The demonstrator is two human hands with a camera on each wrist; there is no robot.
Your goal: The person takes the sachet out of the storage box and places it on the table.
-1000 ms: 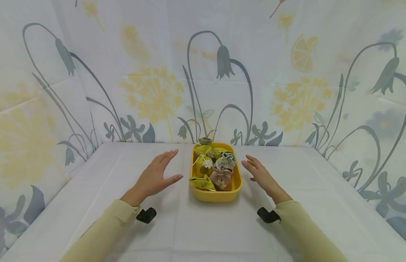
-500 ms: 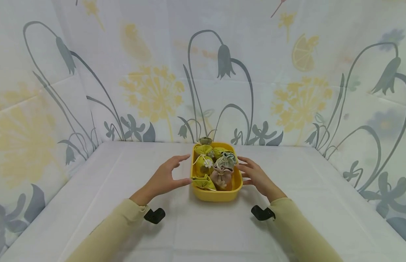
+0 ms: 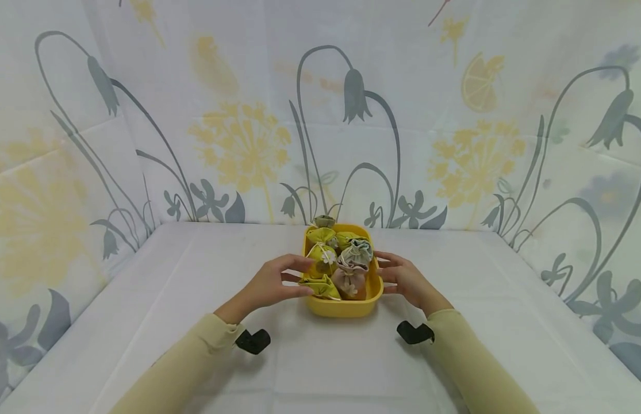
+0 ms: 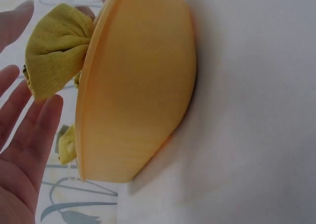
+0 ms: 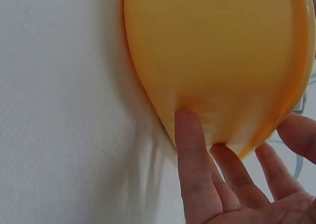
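left grip [image 3: 264,285] at tray's [image 3: 342,309] edge, right grip [image 3: 410,282] touching its wall — both spread, empty

Soft, even, slightly grey light fills the head view, leaving faint shadows on the desk [image 3: 325,368] around the yellow tub [image 3: 342,309] and beside both sleeves [image 3: 177,362]. The wrist views are dimmer and softer: a blurry-edged shadow lies near seven o'clock in the right one, with a small glint on the tub's rim [image 5: 308,17] at two o'clock.
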